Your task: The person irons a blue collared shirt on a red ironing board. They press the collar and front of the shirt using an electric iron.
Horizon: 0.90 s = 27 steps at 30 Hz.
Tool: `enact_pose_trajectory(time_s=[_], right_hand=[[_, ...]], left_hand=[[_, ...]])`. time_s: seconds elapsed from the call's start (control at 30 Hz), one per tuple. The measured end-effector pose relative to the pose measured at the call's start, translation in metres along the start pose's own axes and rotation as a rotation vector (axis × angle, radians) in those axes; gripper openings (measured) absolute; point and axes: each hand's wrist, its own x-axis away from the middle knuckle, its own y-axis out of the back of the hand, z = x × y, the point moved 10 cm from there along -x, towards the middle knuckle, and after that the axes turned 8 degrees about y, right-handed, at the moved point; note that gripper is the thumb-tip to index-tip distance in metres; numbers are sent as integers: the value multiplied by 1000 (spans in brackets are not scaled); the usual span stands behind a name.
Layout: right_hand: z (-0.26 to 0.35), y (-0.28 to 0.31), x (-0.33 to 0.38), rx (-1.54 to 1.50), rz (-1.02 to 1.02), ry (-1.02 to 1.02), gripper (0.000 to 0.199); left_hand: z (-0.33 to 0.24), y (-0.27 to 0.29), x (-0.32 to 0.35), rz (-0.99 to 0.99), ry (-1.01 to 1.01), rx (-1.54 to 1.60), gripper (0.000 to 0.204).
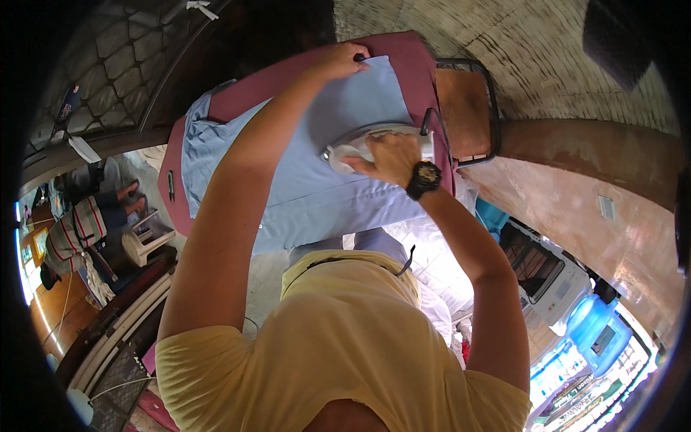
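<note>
A light blue cloth garment [309, 187] lies spread over a board with a maroon cover [403, 54], its left part bunched in folds. My right hand [394, 157], with a black watch on the wrist, is closed over a pale clothes iron [345, 153], whose sole rests on the cloth. Most of the iron's handle is hidden under my fingers. At the far edge of the cloth my left hand [344, 62] is closed, its fingers curled by a small black thing [360, 57] that I cannot make out.
A black cord [432, 115] loops up behind the iron. Beyond the board's right end is a metal frame with a brown panel [463, 111]. A dark pen-like thing [170, 186] lies at the board's left end. A seated person [75, 230] and a plastic stool [146, 240] are at left.
</note>
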Motion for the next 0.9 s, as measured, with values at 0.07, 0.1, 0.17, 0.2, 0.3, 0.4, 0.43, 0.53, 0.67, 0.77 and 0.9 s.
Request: enact_pose_trajectory(time_s=[0.07,0.1,0.17,0.2,0.3,0.4,0.43,0.53,0.67,0.77,0.9], right_hand=[[5,1,-19,38,-83,-122,62],[1,0,-30,20,-92,-215,62],[-17,-2,-51,-15,-114,-407,61],[-15,-2,-60,-10,-148,-382,58],[-2,-13,-77,-96,-106,-90,57],[-2,-15,-89,-62,-16,-186,56],[-5,-13,-94,-66,-33,-234,56],[19,-19,-95,-100,89,-25,57],[17,-27,-101,-39,126,-81,53],[35,-37,-106,-53,152,24,53],[75,-46,-107,-67,181,154,56]], left_hand=[[11,8,3,-63,21,153,29],[22,15,4,-85,49,299,28],[44,40,17,-246,67,446,25],[53,66,31,-381,52,444,23],[77,126,98,-681,108,453,21],[107,133,193,-879,61,463,17],[110,129,228,-931,53,465,15],[126,92,313,-920,329,218,14],[142,45,407,-1017,543,222,20],[165,37,460,-1059,720,182,22],[206,76,488,-1125,714,118,28]])
